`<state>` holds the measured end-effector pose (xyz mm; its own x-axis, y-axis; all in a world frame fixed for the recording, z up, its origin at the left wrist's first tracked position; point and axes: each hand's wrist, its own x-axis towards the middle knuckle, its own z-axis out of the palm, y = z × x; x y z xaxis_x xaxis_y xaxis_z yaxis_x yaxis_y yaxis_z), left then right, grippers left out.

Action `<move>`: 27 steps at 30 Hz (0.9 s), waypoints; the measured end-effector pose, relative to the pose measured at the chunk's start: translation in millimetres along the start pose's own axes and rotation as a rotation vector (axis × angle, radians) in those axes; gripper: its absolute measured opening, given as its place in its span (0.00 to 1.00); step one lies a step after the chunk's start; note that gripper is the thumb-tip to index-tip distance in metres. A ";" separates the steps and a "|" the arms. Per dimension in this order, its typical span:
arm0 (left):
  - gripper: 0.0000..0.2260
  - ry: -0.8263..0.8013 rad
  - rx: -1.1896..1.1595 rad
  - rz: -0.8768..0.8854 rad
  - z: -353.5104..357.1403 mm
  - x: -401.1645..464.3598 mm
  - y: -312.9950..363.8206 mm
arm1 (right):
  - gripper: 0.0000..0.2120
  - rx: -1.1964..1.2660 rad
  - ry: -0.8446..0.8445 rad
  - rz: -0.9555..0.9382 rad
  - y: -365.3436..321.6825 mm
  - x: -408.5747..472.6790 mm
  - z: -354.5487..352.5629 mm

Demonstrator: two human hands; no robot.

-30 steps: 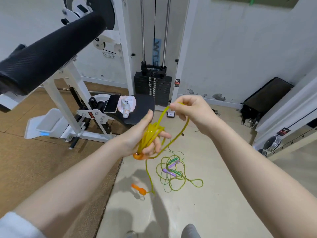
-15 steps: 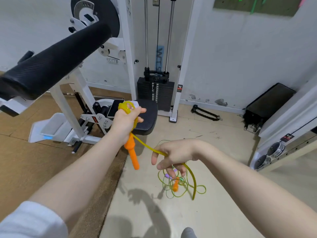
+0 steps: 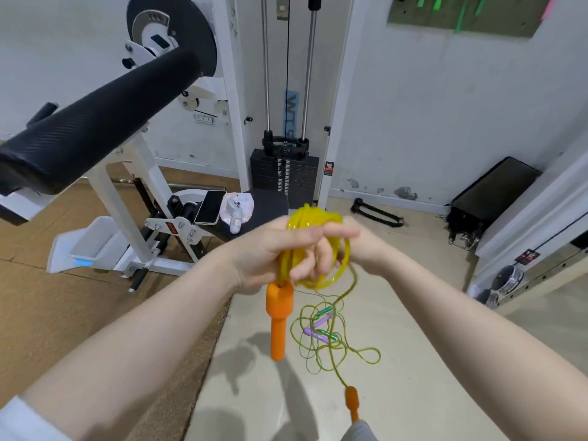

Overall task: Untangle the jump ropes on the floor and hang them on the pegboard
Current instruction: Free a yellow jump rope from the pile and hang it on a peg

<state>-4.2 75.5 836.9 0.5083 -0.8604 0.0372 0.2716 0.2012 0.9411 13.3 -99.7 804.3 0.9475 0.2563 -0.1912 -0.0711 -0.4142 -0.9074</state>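
My left hand (image 3: 286, 253) grips a coil of yellow jump rope (image 3: 313, 219) wound around its fingers. One orange handle (image 3: 278, 319) hangs straight down from that hand. My right hand (image 3: 362, 246) sits right behind the coil and holds the yellow strand that runs down to the second orange handle (image 3: 351, 402), which dangles low. A tangle of thin green rope (image 3: 321, 342) with purple and green handles lies on the floor below. The pegboard (image 3: 464, 14) hangs on the wall at top right with green ropes on it.
A white weight machine with a long black padded roller (image 3: 95, 122) fills the left side. Its black seat (image 3: 270, 202) carries a phone (image 3: 210, 206) and a small white packet. The weight stack (image 3: 284, 173) stands behind, and a black handle bar (image 3: 378, 213) lies by the wall.
My right hand rose from low over the floor tangle up to the coil in my left hand, adding rope to it. The free orange handle now hangs lower.
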 end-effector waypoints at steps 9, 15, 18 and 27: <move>0.15 0.822 -0.169 -0.012 -40.0 12.5 -3.2 | 0.06 -0.251 -0.695 0.306 -17.7 -32.6 21.3; 0.25 0.610 0.494 -0.317 -6.8 22.1 -18.8 | 0.06 -0.320 -0.176 -0.159 -53.3 -21.4 -10.2; 0.44 0.410 0.100 -0.320 1.8 24.5 -5.4 | 0.11 -0.079 0.056 -0.231 -43.2 -15.5 -21.7; 0.16 -0.155 -0.035 -0.314 -7.2 -7.6 9.9 | 0.24 0.188 -0.242 -0.147 -11.8 -29.1 4.0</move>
<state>0.4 87.4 843.5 0.2657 -0.9432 -0.1994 0.4244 -0.0713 0.9027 -14.6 -98.8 819.1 0.8522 0.5103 -0.1160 -0.0166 -0.1951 -0.9806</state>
